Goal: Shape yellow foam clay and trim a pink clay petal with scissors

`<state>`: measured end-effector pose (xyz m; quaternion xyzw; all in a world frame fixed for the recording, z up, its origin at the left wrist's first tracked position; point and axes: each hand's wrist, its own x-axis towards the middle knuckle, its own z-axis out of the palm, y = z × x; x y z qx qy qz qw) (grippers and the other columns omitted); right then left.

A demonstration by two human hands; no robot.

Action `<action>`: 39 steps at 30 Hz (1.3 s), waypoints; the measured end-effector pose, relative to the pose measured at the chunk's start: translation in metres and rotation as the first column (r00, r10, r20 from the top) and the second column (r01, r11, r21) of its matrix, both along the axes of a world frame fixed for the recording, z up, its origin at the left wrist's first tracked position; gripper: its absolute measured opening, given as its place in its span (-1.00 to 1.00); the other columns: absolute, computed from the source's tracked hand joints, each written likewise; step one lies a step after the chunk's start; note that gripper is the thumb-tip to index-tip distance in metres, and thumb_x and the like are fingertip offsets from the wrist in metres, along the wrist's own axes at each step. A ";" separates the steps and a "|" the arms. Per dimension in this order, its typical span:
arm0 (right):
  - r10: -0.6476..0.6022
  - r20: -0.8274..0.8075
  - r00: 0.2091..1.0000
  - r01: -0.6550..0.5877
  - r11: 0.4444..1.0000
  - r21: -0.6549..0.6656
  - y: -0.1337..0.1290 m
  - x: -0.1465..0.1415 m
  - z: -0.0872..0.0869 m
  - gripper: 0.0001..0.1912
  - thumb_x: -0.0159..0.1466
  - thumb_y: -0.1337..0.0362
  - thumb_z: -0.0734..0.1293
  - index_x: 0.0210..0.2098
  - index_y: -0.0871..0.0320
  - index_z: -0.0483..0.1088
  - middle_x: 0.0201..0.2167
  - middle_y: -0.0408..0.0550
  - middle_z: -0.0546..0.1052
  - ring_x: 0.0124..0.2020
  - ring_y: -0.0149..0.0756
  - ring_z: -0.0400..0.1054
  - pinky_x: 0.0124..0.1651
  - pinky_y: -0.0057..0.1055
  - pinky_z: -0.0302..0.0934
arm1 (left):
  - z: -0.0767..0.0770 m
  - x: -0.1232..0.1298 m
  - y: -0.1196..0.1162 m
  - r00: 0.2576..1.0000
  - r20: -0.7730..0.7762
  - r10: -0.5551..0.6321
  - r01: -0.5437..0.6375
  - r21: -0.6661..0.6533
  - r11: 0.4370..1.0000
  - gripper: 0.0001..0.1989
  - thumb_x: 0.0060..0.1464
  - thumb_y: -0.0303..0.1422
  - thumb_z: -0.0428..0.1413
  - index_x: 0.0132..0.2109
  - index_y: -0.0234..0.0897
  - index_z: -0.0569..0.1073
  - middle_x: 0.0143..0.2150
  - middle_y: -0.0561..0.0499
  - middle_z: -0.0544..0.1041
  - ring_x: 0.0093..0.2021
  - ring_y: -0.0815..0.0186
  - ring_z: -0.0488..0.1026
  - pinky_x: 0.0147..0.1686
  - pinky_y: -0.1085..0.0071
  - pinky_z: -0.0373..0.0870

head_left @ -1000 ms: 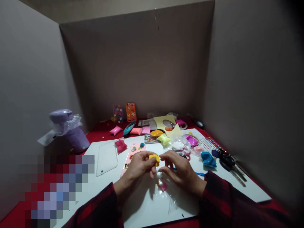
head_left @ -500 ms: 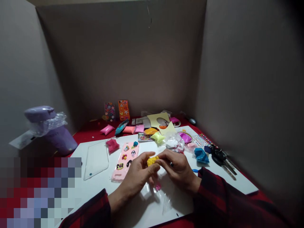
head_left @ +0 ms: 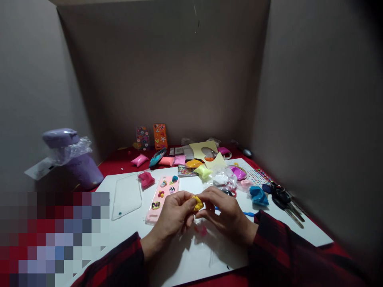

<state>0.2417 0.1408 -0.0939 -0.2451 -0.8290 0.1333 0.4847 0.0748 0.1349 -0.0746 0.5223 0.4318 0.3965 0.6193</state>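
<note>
A yellow lump of clay (head_left: 198, 203) is pinched between the thumb and fingers of my left hand (head_left: 172, 214). The fingertips of my right hand (head_left: 229, 213) press on the lump's right side. Below the hands, clear plastic wrap with a pink bit (head_left: 202, 230) lies on the white board (head_left: 125, 243). Just left of my left hand is a pink phone case (head_left: 153, 214) bearing small colourful figures, partly covered by that hand. Farther left, a clear phone case (head_left: 127, 197) lies flat.
Black-handled scissors (head_left: 287, 205) and a blue clay packet (head_left: 259, 196) lie right. A red packet (head_left: 146, 180) and a yellow-green packet (head_left: 203, 171) sit farther back. Two decorated cases stand behind, one orange (head_left: 160, 136). A lilac tumbler (head_left: 82, 167) leans at left.
The view has shifted, so the scene sits slightly farther right. The yellow clay has turned and looks smaller between my fingers. My right fingers have spread a little.
</note>
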 end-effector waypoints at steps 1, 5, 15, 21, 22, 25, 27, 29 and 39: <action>-0.005 0.006 1.000 0.005 1.000 0.001 0.001 0.001 0.000 -0.87 0.26 0.36 0.30 -0.17 0.19 0.35 -0.39 -0.06 0.34 -0.43 -0.38 0.23 -0.39 -0.47 0.15 | -0.001 0.000 -0.001 1.000 -0.013 -0.018 0.018 -0.008 1.000 -0.67 0.01 -0.11 0.10 -0.44 -0.32 0.34 -0.80 0.16 0.27 -0.84 0.54 0.07 -0.83 0.66 -0.04; -0.036 0.032 0.999 0.035 0.999 0.028 0.001 0.002 0.002 -0.94 0.29 0.39 0.25 -0.25 0.21 0.36 -0.41 -0.05 0.34 -0.42 -0.37 0.25 -0.38 -0.47 0.16 | -0.002 0.003 -0.003 0.997 -0.010 -0.079 0.079 0.029 0.996 -0.63 0.07 -0.06 0.01 -0.38 -0.33 0.35 -0.74 0.10 0.33 -0.80 0.53 0.15 -0.79 0.66 0.01; 0.004 0.040 0.999 -0.007 0.999 0.050 -0.001 0.004 0.001 -0.74 0.27 0.30 0.31 -0.06 0.22 0.29 -0.41 -0.06 0.35 -0.46 -0.36 0.23 -0.38 -0.42 0.18 | 0.005 0.006 -0.011 0.997 0.035 -0.065 0.065 -0.015 0.998 -0.62 -0.06 -0.06 0.14 -0.36 -0.29 0.27 -0.67 0.17 0.30 -0.74 0.57 0.12 -0.75 0.66 -0.02; 0.009 0.021 1.000 -0.010 0.999 0.038 0.001 0.005 0.000 -0.75 0.24 0.28 0.35 -0.11 0.19 0.31 -0.38 -0.05 0.35 -0.45 -0.36 0.21 -0.43 -0.44 0.16 | 0.004 0.004 -0.012 0.995 0.075 -0.063 0.061 0.031 0.998 -0.70 0.02 -0.14 0.08 -0.29 -0.33 0.32 -0.72 0.21 0.22 -0.73 0.58 0.08 -0.72 0.67 -0.02; 0.014 0.028 1.000 -0.016 0.999 0.039 0.001 0.004 0.001 -0.75 0.24 0.29 0.34 -0.10 0.19 0.31 -0.38 -0.04 0.35 -0.44 -0.35 0.21 -0.42 -0.43 0.16 | 0.004 0.005 -0.013 0.994 0.095 -0.057 0.055 0.027 0.998 -0.70 0.02 -0.14 0.07 -0.31 -0.32 0.31 -0.71 0.21 0.21 -0.74 0.59 0.06 -0.72 0.67 -0.04; 0.034 0.047 0.998 -0.036 0.998 0.048 -0.001 0.003 0.001 -0.74 0.27 0.30 0.30 -0.06 0.19 0.30 -0.38 -0.04 0.35 -0.42 -0.34 0.23 -0.38 -0.40 0.18 | 0.003 0.006 -0.014 0.990 0.134 -0.035 0.032 0.023 0.999 -0.70 0.00 -0.14 0.09 -0.36 -0.30 0.27 -0.65 0.20 0.25 -0.76 0.61 0.05 -0.74 0.66 -0.08; 0.043 0.051 0.998 -0.046 0.997 0.056 -0.001 0.003 0.001 -0.75 0.29 0.33 0.26 -0.04 0.18 0.28 -0.38 -0.04 0.36 -0.41 -0.33 0.24 -0.36 -0.39 0.18 | 0.002 0.007 -0.014 0.993 0.120 -0.019 0.015 0.035 0.999 -0.72 0.03 -0.16 0.07 -0.36 -0.30 0.27 -0.66 0.19 0.25 -0.76 0.61 0.07 -0.74 0.67 -0.06; 0.029 0.050 0.998 -0.031 0.998 0.055 -0.001 0.004 0.001 -0.78 0.29 0.36 0.23 -0.05 0.18 0.29 -0.41 -0.05 0.36 -0.42 -0.33 0.24 -0.36 -0.40 0.17 | 0.002 0.006 -0.013 0.995 0.091 -0.037 0.031 0.063 0.998 -0.72 0.10 -0.15 -0.01 -0.30 -0.32 0.29 -0.69 0.16 0.29 -0.76 0.58 0.11 -0.73 0.67 -0.02; -0.032 -0.003 0.999 0.032 0.997 -0.068 -0.001 0.008 0.006 -0.80 0.35 0.25 0.16 -0.28 0.20 0.35 -0.46 -0.06 0.36 -0.43 -0.33 0.25 -0.35 -0.40 0.15 | 0.007 0.004 -0.014 0.992 0.075 -0.106 0.095 0.128 0.987 -0.74 0.05 -0.20 0.08 -0.22 -0.30 0.27 -0.42 0.01 0.48 -0.63 0.43 0.40 -0.74 0.64 0.15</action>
